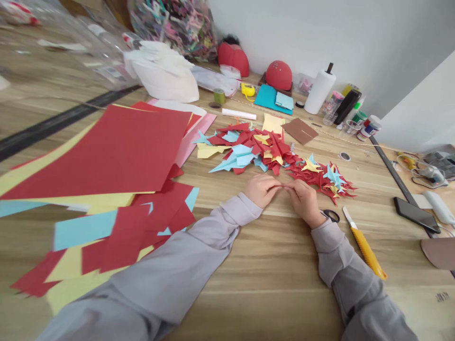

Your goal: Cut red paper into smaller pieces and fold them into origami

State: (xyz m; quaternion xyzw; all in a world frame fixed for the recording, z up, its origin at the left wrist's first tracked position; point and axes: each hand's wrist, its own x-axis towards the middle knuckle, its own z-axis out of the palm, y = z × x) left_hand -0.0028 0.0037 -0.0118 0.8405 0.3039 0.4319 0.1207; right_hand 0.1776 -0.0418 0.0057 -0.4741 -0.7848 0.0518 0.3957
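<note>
My left hand (263, 190) and my right hand (303, 199) meet over the table, both closed in a pinch. Between the fingertips shows the thin edge of what looks like a small piece of red paper (283, 185); most of it is hidden. Just beyond my hands lies a heap of folded paper planes (241, 156) in red, blue and yellow. Smaller folded paper shapes (327, 177) in the same colours are piled to the right. Beside my right wrist are black-handled scissors (332, 216), partly covered, and a knife with a yellow handle (368, 251).
Large red paper sheets (103, 151) and cut paper pieces (124, 237) cover the left of the table. A white paper roll (320, 92), several bottles (369, 128) and a yellow tape measure (248, 90) stand along the back. A black phone (416, 214) lies at the right.
</note>
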